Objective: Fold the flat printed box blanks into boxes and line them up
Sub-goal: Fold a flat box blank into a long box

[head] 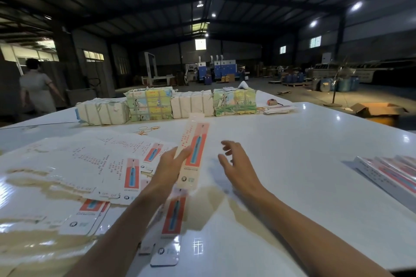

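Gripping box (194, 146) near its lower end with left hand (167, 165), fingers clamped; lying lengthwise, pointing away; right hand (239, 164) just right of box, fingers spread, empty.

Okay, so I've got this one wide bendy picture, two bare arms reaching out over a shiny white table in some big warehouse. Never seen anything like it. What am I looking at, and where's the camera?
There is no machine here. The arms belong to a person, and the single camera sits on their head, looking forward and down. Its wide lens is why the hall curves. The left hand holds up a long narrow printed box. The right hand is open, fingers spread, holding nothing. On the white table, flat blanks lie spread at the left. What look like folded boxes lie side by side at the right edge, and wrapped bundles stand along the far side.
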{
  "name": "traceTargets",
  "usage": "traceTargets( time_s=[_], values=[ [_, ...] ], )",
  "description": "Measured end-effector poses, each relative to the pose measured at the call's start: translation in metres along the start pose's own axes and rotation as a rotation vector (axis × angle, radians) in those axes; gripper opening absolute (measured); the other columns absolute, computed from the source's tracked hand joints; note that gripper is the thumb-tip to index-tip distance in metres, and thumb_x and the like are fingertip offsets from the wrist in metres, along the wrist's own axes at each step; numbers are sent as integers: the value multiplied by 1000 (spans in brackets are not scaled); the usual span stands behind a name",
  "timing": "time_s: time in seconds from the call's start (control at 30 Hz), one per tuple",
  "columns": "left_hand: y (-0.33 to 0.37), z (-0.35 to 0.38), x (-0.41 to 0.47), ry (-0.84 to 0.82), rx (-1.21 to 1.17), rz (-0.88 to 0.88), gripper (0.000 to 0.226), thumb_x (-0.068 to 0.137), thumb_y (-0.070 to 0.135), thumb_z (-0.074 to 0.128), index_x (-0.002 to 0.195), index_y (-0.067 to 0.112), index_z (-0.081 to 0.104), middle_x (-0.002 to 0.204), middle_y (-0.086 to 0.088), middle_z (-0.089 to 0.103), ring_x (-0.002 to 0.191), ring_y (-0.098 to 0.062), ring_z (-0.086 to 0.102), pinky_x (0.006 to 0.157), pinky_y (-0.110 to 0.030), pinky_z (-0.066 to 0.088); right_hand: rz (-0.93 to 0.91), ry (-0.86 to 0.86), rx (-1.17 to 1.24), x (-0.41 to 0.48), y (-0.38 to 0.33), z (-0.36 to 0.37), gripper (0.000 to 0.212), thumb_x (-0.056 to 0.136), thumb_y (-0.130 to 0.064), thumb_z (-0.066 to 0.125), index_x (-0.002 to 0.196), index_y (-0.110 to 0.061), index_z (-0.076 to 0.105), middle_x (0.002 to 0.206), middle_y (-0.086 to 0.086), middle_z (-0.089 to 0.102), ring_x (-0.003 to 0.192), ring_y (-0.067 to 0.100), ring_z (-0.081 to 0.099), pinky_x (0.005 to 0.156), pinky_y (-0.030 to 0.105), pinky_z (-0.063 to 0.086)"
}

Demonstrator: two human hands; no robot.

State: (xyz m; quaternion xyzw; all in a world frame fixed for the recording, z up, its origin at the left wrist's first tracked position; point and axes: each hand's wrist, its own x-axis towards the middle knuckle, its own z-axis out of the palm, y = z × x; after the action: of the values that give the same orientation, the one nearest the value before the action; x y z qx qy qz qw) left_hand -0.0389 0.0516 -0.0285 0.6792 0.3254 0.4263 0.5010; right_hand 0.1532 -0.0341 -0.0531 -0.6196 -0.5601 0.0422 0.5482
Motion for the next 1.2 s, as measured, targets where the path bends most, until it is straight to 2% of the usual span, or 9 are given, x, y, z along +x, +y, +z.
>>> traceTargets(
  time_s=[0.07, 0.23, 0.37, 0.47, 0.63, 0.73, 0.87, 1.0, 1.2],
  values=[
    [0, 15, -10, -113, -27, 47, 32, 103, 50, 61, 125, 29, 68, 103, -4, 81, 89, -30, 80, 75, -46, 66, -36, 100, 44, 6, -5, -5, 42, 109, -29, 55, 150, -26, 45, 138, -4, 51, 123, 10, 52, 102, 30, 49],
    [3, 36, -24, -294, -80, 53, 41, 99, 54, 65, 137, 40, 59, 116, 4, 78, 92, -32, 80, 70, -31, 64, -33, 132, -24, 12, -4, -13, 49, 108, -44, 51, 154, -32, 43, 137, -10, 46, 122, 5, 54, 92, 29, 58],
    [-1, 39, -23, -404, -247, -73, 47, 101, 36, 67, 144, 40, 48, 128, 2, 74, 112, -34, 75, 84, -46, 65, -19, 93, 38, 16, 1, -14, 39, 108, -34, 57, 146, -29, 54, 127, -8, 50, 113, 6, 60, 80, 13, 54],
    [-4, 37, -24, -410, -505, -228, 47, 100, 29, 69, 145, 30, 55, 131, -13, 72, 118, -40, 71, 85, -48, 63, 43, 23, 141, 19, 3, -15, 28, 106, -27, 61, 133, -26, 59, 124, -3, 55, 103, 11, 70, 77, 24, 63],
    [-3, 33, -23, -512, -661, -434, 65, 95, 63, 66, 141, 18, 64, 127, -21, 65, 106, -36, 65, 90, -46, 56, 232, -125, 409, 21, 2, -20, 18, 101, -10, 61, 113, -17, 50, 109, 8, 70, 91, 12, 78, 69, 27, 64],
    [-2, 33, -20, -550, -593, -425, 49, 102, 60, 59, 128, 21, 72, 120, -18, 69, 99, -33, 69, 84, -45, 58, 249, -172, 407, 23, 0, -25, 21, 97, -24, 68, 105, -13, 52, 97, 6, 76, 89, 18, 79, 73, 26, 62],
    [-1, 41, -20, -544, -626, -491, 43, 106, 55, 45, 122, 17, 56, 105, -14, 63, 88, -28, 63, 73, -39, 58, 222, -264, 392, 19, 0, -27, 34, 97, -36, 76, 92, -7, 59, 89, 5, 79, 87, 23, 80, 76, 27, 62],
    [-10, 30, -19, -621, -575, -422, 47, 104, 57, 53, 118, 14, 67, 111, -20, 63, 95, -34, 66, 87, -44, 57, 247, -333, 378, 16, -7, -29, 46, 96, -47, 74, 99, -1, 69, 89, 6, 80, 86, 23, 80, 75, 24, 61],
    [-1, 35, -19, -594, -493, -437, 46, 106, 59, 48, 104, 15, 64, 101, -19, 66, 80, -30, 69, 73, -37, 58, 294, -245, 296, 16, -16, -32, 39, 97, -40, 75, 90, -2, 69, 80, 3, 80, 77, 17, 79, 66, 18, 58]
  ],
)
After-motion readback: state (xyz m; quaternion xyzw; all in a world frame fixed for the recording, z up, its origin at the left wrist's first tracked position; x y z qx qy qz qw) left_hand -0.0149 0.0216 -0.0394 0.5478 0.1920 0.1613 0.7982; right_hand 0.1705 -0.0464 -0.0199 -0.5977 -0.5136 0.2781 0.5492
